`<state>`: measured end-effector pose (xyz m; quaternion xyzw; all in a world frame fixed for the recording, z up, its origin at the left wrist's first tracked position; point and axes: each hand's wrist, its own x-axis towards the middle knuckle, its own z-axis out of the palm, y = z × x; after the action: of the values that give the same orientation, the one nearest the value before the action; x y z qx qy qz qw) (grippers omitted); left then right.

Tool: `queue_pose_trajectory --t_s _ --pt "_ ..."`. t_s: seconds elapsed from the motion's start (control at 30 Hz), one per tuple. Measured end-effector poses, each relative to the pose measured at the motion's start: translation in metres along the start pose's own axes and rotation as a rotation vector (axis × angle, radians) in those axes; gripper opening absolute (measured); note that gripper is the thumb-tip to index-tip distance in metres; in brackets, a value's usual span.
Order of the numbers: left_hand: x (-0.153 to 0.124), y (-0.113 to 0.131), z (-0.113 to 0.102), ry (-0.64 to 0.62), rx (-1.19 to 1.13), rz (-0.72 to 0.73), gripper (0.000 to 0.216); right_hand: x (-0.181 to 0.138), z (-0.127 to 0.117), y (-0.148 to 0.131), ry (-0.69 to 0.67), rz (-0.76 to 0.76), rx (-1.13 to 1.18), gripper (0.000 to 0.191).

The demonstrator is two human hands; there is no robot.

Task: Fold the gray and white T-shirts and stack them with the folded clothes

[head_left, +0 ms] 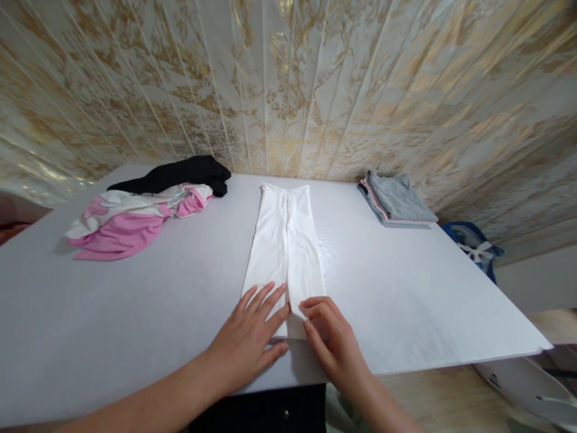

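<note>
A white garment (285, 240), folded into a long narrow strip, lies down the middle of the white table (406, 282), running from the wall towards me. My left hand (252, 337) rests flat on its near end with the fingers spread. Beside it, my right hand (331, 340) has its fingers curled, pinching the near edge of the white garment.
A pile of pink, white and black clothes (144, 210) lies at the back left. A folded grey stack (396, 201) sits at the back right by the marbled wall (315, 84). A blue bag (471, 243) stands beyond the table's right edge.
</note>
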<state>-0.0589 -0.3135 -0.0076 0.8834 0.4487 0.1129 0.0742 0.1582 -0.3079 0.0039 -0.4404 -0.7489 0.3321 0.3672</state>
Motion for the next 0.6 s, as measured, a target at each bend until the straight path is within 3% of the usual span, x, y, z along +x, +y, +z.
queue_pose_trajectory --t_s 0.13,0.23,0.43,0.6 --pt "-0.006 -0.006 -0.005 0.048 -0.067 0.0 0.053 0.002 0.001 -0.004 -0.122 -0.105 -0.186 0.018" --pt "-0.009 -0.01 -0.004 0.051 -0.011 -0.023 0.064 0.003 0.0 -0.005 -0.153 -0.14 -0.236 0.026" --pt "-0.009 -0.009 -0.003 -0.02 0.087 -0.033 0.074 0.002 -0.001 -0.008 -0.205 -0.178 -0.239 0.019" --pt "0.01 -0.012 -0.023 0.028 0.079 -0.099 0.067 0.011 -0.011 -0.01 -0.234 -0.166 -0.232 0.02"
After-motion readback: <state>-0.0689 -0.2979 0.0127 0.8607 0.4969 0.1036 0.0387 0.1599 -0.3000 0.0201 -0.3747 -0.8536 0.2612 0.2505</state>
